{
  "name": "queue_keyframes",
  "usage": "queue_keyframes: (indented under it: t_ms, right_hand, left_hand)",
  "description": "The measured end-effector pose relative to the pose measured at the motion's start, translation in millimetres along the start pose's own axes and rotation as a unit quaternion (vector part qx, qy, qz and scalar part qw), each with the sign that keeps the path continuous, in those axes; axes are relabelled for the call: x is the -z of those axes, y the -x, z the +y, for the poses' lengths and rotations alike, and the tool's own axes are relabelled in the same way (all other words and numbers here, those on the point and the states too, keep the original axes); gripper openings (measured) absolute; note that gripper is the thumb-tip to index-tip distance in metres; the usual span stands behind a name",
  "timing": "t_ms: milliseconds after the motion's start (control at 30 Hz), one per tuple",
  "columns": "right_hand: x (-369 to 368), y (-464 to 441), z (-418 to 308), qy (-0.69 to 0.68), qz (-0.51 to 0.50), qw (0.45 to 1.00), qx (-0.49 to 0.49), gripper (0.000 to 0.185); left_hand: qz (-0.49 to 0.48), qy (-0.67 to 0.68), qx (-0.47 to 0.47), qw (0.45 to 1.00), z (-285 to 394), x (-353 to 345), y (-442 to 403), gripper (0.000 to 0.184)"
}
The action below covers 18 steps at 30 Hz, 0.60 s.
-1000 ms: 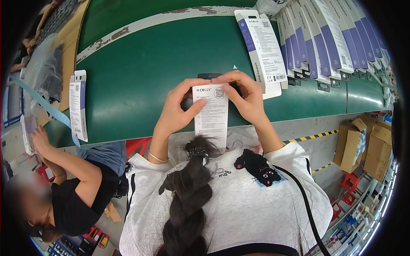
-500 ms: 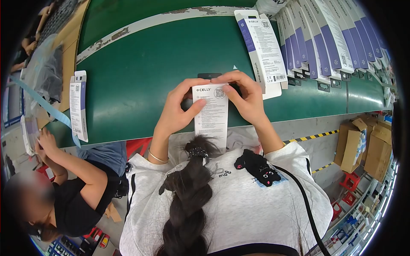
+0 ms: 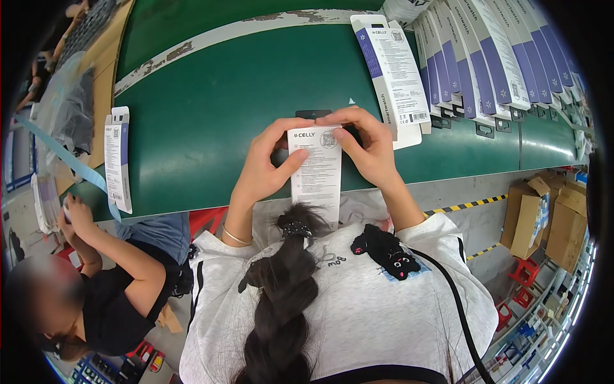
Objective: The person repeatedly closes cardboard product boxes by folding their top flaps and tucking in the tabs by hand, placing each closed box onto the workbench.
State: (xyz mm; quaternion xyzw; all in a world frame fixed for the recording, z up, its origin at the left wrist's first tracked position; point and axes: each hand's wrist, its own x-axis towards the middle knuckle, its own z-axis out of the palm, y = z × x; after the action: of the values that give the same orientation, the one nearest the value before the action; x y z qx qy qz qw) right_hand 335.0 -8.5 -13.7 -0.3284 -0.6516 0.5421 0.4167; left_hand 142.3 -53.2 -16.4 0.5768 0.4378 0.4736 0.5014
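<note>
A white CELLY smartwatch box (image 3: pixel 316 173) lies back face up at the front edge of the green table, its lower end partly covered by my braided hair. My left hand (image 3: pixel 268 160) is closed around the box's upper left side, thumb on the printed face and fingers at the top edge. From the other side, my right hand (image 3: pixel 366 144) grips the upper right corner, with its thumb by the QR code. A black hang tab (image 3: pixel 313 114) sticks out beyond the top edge between my fingers.
An upended smartwatch box (image 3: pixel 393 77) with unfolded flaps is at the right, beside a long row of similar boxes (image 3: pixel 476 61). Another box (image 3: pixel 118 160) is at the left, near a blue strap (image 3: pixel 70 160). A co-worker (image 3: pixel 121 288) sits at left. Cardboard cartons (image 3: pixel 524 221) stand on the floor.
Both my hands and the box keep the same position. At the left, the co-worker's hands have shifted slightly.
</note>
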Motion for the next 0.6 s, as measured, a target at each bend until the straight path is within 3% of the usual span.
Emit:
queue_keyframes:
  t_ms: [600]
  right_hand:
    - [0.6,0.3,0.8,0.013,-0.002,1.0,0.006,0.019]
  left_hand:
    - [-0.005,0.004,0.002,1.0,-0.6,0.0,-0.2,0.036]
